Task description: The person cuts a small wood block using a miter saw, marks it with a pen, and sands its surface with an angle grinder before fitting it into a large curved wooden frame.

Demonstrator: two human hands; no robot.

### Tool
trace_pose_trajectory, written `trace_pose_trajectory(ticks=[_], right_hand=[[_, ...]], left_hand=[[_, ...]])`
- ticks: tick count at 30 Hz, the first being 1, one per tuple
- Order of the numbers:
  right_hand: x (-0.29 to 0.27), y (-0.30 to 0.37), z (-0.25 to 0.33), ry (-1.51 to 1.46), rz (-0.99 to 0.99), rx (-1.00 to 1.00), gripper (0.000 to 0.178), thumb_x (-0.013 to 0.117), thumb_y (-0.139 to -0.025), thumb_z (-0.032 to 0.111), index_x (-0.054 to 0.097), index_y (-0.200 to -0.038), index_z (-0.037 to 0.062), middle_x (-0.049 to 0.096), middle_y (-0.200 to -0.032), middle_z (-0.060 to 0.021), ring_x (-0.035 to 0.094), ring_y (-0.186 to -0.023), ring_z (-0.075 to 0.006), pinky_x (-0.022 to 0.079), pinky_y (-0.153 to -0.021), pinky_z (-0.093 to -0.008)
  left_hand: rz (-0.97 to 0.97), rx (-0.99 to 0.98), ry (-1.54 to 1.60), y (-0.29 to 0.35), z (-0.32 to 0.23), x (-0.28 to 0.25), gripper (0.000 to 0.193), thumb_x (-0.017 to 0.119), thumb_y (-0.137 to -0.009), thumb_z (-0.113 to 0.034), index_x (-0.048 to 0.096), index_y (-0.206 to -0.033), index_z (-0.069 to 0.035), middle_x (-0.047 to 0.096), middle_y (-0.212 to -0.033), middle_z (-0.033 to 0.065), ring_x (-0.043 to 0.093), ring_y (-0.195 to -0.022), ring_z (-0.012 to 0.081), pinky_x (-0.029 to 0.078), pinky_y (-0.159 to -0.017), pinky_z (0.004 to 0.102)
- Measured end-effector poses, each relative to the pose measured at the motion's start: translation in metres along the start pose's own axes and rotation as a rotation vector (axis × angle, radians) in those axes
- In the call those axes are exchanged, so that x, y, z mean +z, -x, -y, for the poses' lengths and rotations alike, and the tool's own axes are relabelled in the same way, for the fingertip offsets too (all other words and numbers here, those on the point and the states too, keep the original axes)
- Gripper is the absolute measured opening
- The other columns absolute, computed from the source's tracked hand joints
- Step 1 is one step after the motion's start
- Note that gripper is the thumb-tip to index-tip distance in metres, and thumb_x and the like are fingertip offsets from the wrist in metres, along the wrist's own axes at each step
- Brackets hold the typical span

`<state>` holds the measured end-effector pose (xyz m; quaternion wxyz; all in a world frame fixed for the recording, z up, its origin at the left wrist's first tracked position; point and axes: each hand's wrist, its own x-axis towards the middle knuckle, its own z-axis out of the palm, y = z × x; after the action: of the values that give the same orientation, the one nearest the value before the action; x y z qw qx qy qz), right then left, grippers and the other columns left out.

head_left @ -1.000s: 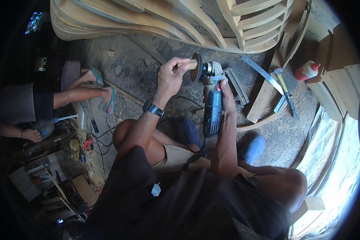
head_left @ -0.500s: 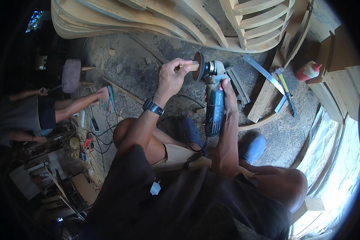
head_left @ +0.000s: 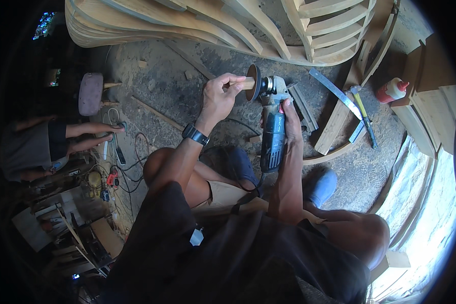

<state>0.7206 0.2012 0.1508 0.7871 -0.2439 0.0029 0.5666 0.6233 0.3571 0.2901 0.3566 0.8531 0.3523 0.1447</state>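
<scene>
Pinched between the thumb and fingers of my left hand (head_left: 220, 96) is a small wood block (head_left: 247, 83), its end against the face of a round sanding disc (head_left: 255, 82). The disc is mounted on an angle grinder (head_left: 273, 134) with a dark blue body and a metal head. Wrapped around the grinder's body is my right hand (head_left: 290, 119), thumb near the head; its other fingers are mostly hidden behind the tool. Whether the disc spins cannot be made out.
A curved, ribbed wooden frame (head_left: 228, 30) lies beyond my hands. To the right are a hammer (head_left: 364, 116), a metal square (head_left: 334, 91), wood planks (head_left: 334, 129) and a red-and-white bottle (head_left: 392, 90). On the left are another person (head_left: 30, 144), a stool (head_left: 90, 95) and cables (head_left: 131, 175).
The other person at left has shifted, legs now farther left and away from me. My hands, the block and the grinder hold nearly the same place.
</scene>
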Motion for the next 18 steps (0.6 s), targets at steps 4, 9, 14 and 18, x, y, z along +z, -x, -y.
trace_pose_trajectory(ticks=[4,9,14,18], right_hand=[[-0.0001,-0.0008,-0.0017,0.000,-0.006,0.012,0.055,0.060,-0.096,0.051,0.054,-0.115,-0.0002,0.067,-0.080,-0.0154,0.070,-0.063,-0.0266,0.061,-0.057,-0.0360],[0.0021,-0.0031,-0.0036,0.011,0.001,0.011,0.062,0.052,-0.098,0.057,0.056,-0.117,-0.0023,0.067,-0.084,-0.0177,0.070,-0.065,-0.0269,0.060,-0.059,-0.0352],[0.0041,-0.0043,-0.0045,0.037,0.007,-0.008,0.067,0.048,-0.099,0.060,0.057,-0.118,-0.0036,0.068,-0.086,-0.0189,0.070,-0.066,-0.0269,0.060,-0.060,-0.0350],[0.0015,-0.0040,-0.0049,-0.038,0.013,0.017,0.059,0.057,-0.096,0.056,0.055,-0.114,-0.0008,0.068,-0.082,-0.0170,0.071,-0.064,-0.0271,0.060,-0.057,-0.0354]], left_hand=[[0.002,-0.004,-0.007,0.0008,-0.0013,-0.0019,0.021,0.068,-0.092,-0.013,0.074,-0.110,-0.004,0.073,-0.091,0.0052,0.061,-0.074,0.0091,0.049,-0.069,0.0259],[-0.050,0.050,0.047,-0.0054,0.0057,-0.0005,0.022,0.067,-0.094,-0.012,0.071,-0.113,-0.001,0.073,-0.098,0.0059,0.063,-0.082,0.0095,0.050,-0.076,0.0254],[-0.104,0.019,0.112,-0.0087,0.0053,0.0025,0.019,0.068,-0.091,-0.009,0.072,-0.109,-0.003,0.074,-0.102,0.0112,0.068,-0.081,0.0164,0.053,-0.078,0.0297],[-0.069,0.012,0.039,-0.0055,0.0031,0.0013,0.018,0.068,-0.090,-0.008,0.073,-0.107,-0.004,0.074,-0.099,0.0105,0.068,-0.080,0.0158,0.053,-0.077,0.0294]])
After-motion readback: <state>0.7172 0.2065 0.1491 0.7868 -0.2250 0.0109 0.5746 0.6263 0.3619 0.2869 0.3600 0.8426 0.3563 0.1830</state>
